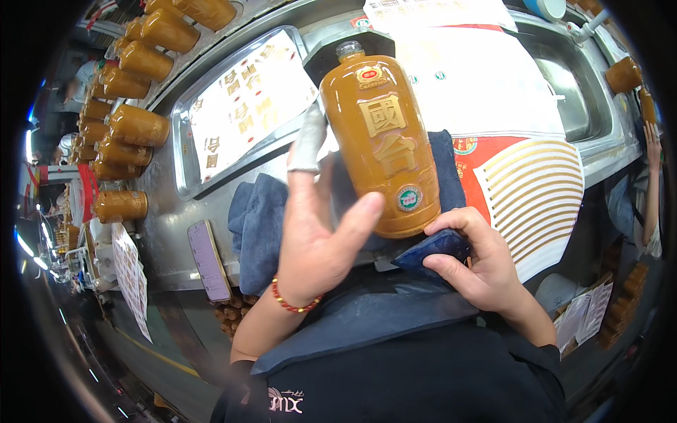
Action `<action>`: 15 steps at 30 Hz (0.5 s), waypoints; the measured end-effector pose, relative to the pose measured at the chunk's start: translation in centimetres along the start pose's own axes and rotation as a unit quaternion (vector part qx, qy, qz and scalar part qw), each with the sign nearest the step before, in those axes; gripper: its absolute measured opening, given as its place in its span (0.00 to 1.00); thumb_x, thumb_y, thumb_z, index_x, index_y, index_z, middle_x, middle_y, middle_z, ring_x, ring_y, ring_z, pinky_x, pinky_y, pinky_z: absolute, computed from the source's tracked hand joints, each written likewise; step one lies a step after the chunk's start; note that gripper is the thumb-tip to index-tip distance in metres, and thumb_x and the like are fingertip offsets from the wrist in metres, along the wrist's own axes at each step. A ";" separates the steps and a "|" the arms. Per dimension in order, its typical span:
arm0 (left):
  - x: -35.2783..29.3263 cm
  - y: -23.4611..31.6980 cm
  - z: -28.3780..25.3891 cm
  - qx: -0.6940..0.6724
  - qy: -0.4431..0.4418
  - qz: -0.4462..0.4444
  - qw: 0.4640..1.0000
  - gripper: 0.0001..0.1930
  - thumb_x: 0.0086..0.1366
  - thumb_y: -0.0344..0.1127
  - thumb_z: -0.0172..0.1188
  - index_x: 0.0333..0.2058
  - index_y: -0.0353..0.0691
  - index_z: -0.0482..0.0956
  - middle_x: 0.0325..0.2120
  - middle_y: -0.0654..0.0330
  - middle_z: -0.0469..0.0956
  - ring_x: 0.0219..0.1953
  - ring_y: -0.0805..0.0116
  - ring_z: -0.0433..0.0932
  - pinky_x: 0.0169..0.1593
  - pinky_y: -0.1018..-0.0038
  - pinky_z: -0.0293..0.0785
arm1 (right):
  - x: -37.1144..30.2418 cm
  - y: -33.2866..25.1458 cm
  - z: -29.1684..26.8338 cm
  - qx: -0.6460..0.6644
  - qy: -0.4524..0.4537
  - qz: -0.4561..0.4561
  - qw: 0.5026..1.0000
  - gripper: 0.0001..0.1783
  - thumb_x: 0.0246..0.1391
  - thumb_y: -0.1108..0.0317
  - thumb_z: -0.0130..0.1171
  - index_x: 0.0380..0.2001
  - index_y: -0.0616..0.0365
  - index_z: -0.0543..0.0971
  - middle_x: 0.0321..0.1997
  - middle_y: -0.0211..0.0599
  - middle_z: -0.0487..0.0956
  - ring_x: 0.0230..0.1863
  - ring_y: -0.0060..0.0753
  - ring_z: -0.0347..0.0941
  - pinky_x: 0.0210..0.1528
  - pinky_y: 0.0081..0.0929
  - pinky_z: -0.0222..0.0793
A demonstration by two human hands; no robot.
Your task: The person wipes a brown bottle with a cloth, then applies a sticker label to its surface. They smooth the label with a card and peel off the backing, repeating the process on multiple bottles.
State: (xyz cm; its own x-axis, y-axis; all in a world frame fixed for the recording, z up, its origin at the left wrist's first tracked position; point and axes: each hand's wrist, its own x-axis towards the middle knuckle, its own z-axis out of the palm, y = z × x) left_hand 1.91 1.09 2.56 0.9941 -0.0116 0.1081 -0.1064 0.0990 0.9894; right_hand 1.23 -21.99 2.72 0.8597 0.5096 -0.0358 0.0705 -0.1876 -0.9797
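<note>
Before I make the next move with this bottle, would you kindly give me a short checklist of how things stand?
1. Right hand has the dark blue pad: ok, pinched between thumb and fingers.
2. Left hand firmly grips the bottle: cannot tell; the thumb overlaps its front, but pressure does not show.
3. Gold characters and round green emblem on the front: ok, both present.
4. Back of the bottle: cannot tell, it faces away.
5. Sheet of gold pieces on the tray: ok.
6. Phone well clear of the bench's front edge: not ok, it lies right by it.
</note>
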 end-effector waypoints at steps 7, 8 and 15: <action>0.6 0.1 3.0 -0.054 0.047 -0.074 0.995 0.48 0.62 0.21 0.59 0.73 0.36 0.37 0.70 0.49 0.52 0.71 0.59 0.58 0.72 0.60 0.58 | 0.7 0.5 0.1 0.013 0.000 -0.023 1.000 0.18 0.57 0.73 0.68 0.48 0.59 0.74 0.43 0.42 0.77 0.43 0.40 0.77 0.47 0.29 0.72; 0.6 0.1 3.1 -0.054 0.046 -0.073 0.995 0.48 0.62 0.21 0.59 0.73 0.36 0.38 0.69 0.49 0.53 0.71 0.59 0.58 0.72 0.60 0.58 | 0.7 0.6 0.2 0.015 0.001 -0.029 0.999 0.18 0.57 0.73 0.68 0.48 0.59 0.74 0.42 0.42 0.77 0.42 0.41 0.77 0.46 0.29 0.72; 0.7 -0.6 3.0 -0.072 0.019 -0.054 0.996 0.51 0.65 0.17 0.57 0.74 0.42 0.28 0.67 0.46 0.57 0.67 0.57 0.65 0.67 0.59 0.67 | 0.8 1.4 0.5 0.003 0.001 -0.068 0.998 0.21 0.56 0.73 0.68 0.50 0.59 0.71 0.40 0.43 0.74 0.39 0.44 0.75 0.43 0.32 0.72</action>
State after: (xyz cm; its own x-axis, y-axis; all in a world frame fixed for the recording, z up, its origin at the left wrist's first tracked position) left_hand 2.57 -1.99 2.35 1.0000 0.0071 -0.0037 0.0019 0.2405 0.9707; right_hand 1.79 -21.44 1.26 0.8437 0.5279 0.0972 0.1825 -0.1117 -0.9769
